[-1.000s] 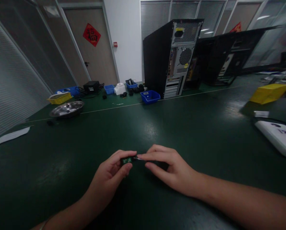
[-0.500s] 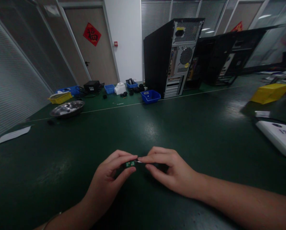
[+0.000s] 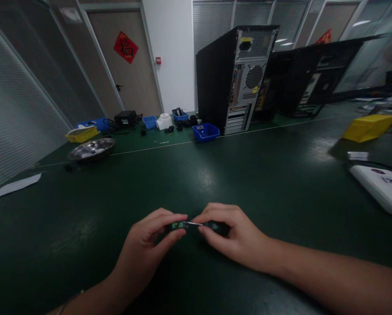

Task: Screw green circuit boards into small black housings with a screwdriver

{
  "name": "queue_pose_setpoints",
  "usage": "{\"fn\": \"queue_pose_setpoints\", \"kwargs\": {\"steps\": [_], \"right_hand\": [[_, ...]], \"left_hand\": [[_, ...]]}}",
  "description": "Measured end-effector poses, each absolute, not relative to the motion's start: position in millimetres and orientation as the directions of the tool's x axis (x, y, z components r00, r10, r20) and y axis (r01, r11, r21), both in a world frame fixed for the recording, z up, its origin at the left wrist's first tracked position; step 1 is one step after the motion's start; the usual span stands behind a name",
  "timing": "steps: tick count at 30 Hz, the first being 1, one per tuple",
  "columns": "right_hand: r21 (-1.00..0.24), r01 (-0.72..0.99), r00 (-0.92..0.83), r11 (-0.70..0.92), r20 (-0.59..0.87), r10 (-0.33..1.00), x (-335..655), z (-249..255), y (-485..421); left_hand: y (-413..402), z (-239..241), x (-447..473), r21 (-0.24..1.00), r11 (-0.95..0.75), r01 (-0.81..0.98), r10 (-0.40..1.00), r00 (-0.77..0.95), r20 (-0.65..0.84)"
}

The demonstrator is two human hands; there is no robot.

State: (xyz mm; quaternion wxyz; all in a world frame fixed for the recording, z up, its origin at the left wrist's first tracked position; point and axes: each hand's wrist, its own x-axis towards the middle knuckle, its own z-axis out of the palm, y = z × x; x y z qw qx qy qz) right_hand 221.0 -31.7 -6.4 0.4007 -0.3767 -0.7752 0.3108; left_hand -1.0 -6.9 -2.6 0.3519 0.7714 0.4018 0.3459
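Note:
My left hand pinches a small green circuit board between thumb and forefinger, just above the dark green table. My right hand is closed around a small dark-handled tool. The tool's thin metal tip touches the right end of the board. Both hands sit close together at the near middle of the table.
A black computer tower stands at the back, a second open case to its right. A blue bin, a metal bowl, a yellow bin, a white device and a paper sheet lie around.
The hands have sunk slightly toward the table. My right hand has drawn a little to the right, so more of the metal tip shows between the hands.

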Motion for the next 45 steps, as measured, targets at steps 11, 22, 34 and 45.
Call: {"fn": "queue_pose_setpoints", "kwargs": {"steps": [11, 22, 34, 45], "right_hand": [[-0.782, 0.332, -0.395, 0.528, 0.393, 0.830, 220.7, -5.0, -30.8], [-0.787, 0.327, -0.410, 0.524, 0.381, 0.829, 220.2, -4.5, -30.1], [-0.784, 0.330, -0.419, 0.526, 0.378, 0.826, 220.5, -3.2, -32.0], [-0.783, 0.332, -0.449, 0.527, 0.360, 0.818, 220.0, -3.5, -30.9]], "left_hand": [[-7.5, -1.4, 1.0, 0.853, -0.416, 0.316, 0.858, 0.448, 0.252], [-6.8, -1.7, 1.1, 0.901, -0.353, 0.252, 0.870, 0.441, 0.218], [-6.0, -5.8, -0.5, 0.881, -0.381, 0.281, 0.872, 0.427, 0.242], [-6.6, -4.6, -0.9, 0.897, -0.359, 0.258, 0.866, 0.450, 0.217]]}}
